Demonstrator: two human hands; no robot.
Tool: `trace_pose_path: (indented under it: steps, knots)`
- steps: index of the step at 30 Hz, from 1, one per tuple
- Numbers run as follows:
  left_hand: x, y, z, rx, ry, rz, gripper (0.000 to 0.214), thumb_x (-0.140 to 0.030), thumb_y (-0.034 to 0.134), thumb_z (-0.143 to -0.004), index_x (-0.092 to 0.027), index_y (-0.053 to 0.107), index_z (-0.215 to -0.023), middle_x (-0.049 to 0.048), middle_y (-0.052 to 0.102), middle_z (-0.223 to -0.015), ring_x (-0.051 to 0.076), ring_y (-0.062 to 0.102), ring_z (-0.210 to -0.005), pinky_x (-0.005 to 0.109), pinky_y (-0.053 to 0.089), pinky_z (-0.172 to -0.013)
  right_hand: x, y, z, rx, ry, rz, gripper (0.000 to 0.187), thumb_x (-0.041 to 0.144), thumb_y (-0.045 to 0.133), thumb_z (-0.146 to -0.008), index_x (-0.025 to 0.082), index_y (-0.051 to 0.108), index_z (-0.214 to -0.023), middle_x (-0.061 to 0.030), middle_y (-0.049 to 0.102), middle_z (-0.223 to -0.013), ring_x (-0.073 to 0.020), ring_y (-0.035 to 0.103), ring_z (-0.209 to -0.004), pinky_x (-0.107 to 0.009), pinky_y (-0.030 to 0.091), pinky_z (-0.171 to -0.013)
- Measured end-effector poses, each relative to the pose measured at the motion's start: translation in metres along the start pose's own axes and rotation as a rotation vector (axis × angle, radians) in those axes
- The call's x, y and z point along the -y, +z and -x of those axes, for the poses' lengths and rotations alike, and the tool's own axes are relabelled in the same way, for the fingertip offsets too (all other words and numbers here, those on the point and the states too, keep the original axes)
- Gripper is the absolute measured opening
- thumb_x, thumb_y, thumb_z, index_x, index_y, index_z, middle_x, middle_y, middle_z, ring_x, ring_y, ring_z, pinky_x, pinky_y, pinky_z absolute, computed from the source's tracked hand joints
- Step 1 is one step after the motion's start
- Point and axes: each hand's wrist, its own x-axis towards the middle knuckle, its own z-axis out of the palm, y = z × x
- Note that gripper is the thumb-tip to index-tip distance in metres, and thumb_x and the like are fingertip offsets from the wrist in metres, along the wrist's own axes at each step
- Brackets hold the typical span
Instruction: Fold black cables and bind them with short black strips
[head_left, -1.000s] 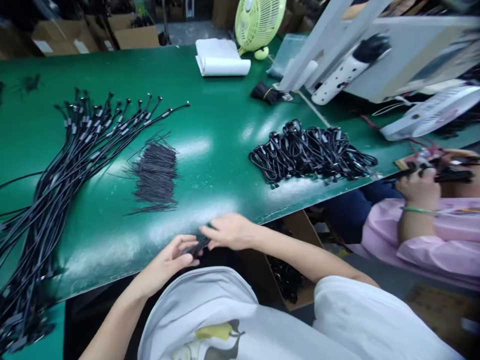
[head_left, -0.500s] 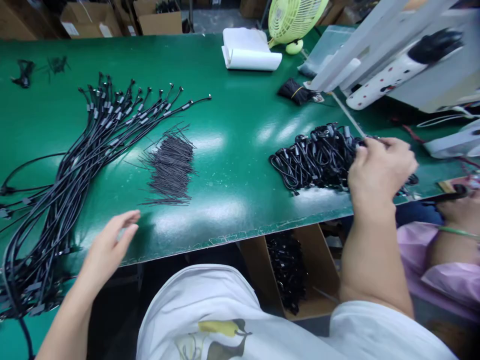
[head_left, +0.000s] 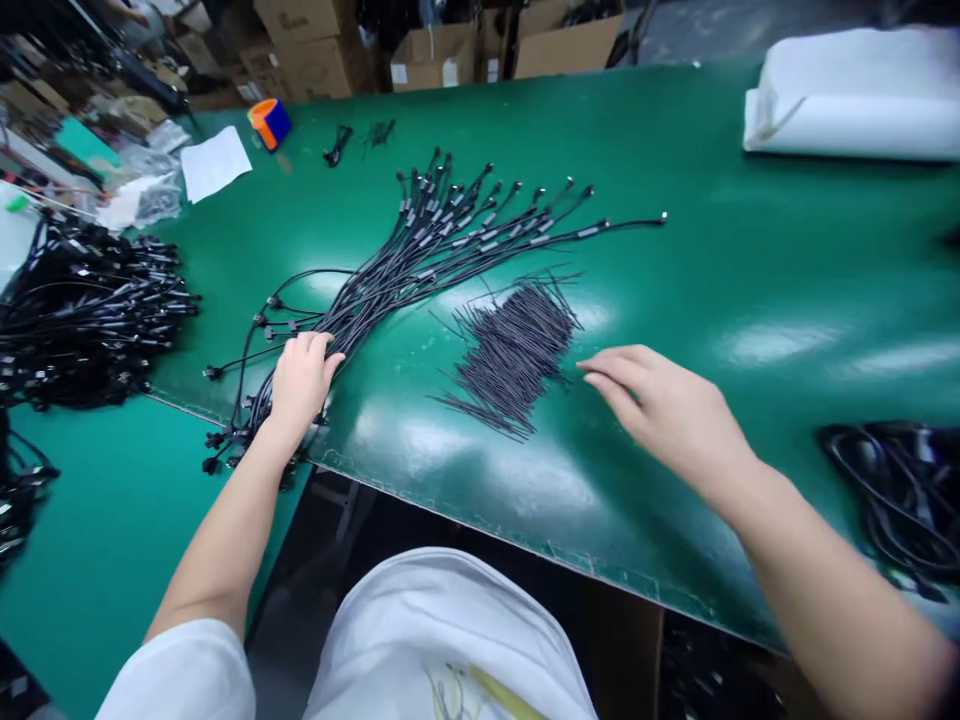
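My left hand [head_left: 304,378] lies on the lower part of a bundle of black cables [head_left: 390,265], thumb spread away from the fingers. No cable is visibly lifted in it. The cables fan out to the upper right, with small plugs and grey sleeves at their ends. My right hand [head_left: 667,415] hovers just right of a pile of thin black twist ties [head_left: 514,350]. Its fingers are stretched out, thumb and index tips close together but apart, with nothing visible between them. At the right edge lie coiled black cables [head_left: 900,490], partly cut off.
A big heap of black cables [head_left: 90,310] sits at the left. Behind are a white paper [head_left: 216,165], an orange and blue tape roll [head_left: 268,122] and a small black cable [head_left: 338,146]. A white stack [head_left: 855,95] lies far right. The green table's front edge [head_left: 480,525] runs before me.
The view has swung left. My right hand has left the coiled cables and come beside the twist ties. My left hand has moved from the bare tabletop onto the cable bundle.
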Motion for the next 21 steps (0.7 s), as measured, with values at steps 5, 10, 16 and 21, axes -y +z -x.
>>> trace_pose_path:
  steps: [5, 10, 16, 21]
  knots:
    - [0.017, 0.007, -0.013, 0.123, 0.041, -0.013, 0.031, -0.030, 0.045, -0.095, -0.016, 0.066, -0.113, 0.0151, 0.064, -0.111, 0.030, 0.056, -0.103, 0.043, 0.046, -0.091, 0.026, 0.048, -0.120, 0.101, -0.197, -0.032, 0.035, 0.028, 0.041, -0.099, 0.020, 0.064, -0.124, -0.0099, 0.063, -0.125, -0.0246, 0.062, -0.104, -0.037, 0.050, -0.083]
    - [0.026, 0.004, -0.017, 0.030, -0.004, 0.204, 0.033, -0.028, 0.038, -0.098, -0.017, 0.066, -0.110, 0.0126, 0.064, -0.110, 0.025, 0.059, -0.103, 0.039, 0.047, -0.095, 0.056, 0.109, -0.213, 0.173, -0.301, 0.146, 0.035, 0.014, 0.041, -0.094, 0.013, 0.063, -0.121, -0.0177, 0.058, -0.131, -0.0282, 0.056, -0.108, -0.041, 0.043, -0.088]
    - [0.026, 0.004, -0.015, 0.045, 0.014, 0.369, 0.043, -0.037, 0.042, -0.098, -0.018, 0.053, -0.134, 0.0132, 0.060, -0.130, 0.025, 0.055, -0.119, 0.040, 0.043, -0.104, 0.062, 0.082, -0.226, -0.074, -0.321, 0.156, 0.036, 0.018, 0.028, -0.100, 0.013, 0.063, -0.108, -0.0132, 0.065, -0.105, -0.0217, 0.058, -0.091, -0.036, 0.042, -0.078]
    - [0.017, -0.008, -0.013, 0.091, 0.097, 0.517, 0.038, -0.037, 0.033, -0.099, -0.018, 0.066, -0.098, 0.0095, 0.068, -0.109, 0.022, 0.060, -0.106, 0.036, 0.043, -0.099, 0.089, -0.026, -0.194, -0.146, -0.251, 0.260, 0.054, 0.035, 0.012, -0.106, 0.020, 0.061, -0.122, -0.0118, 0.064, -0.115, -0.0250, 0.056, -0.112, -0.048, 0.039, -0.090]
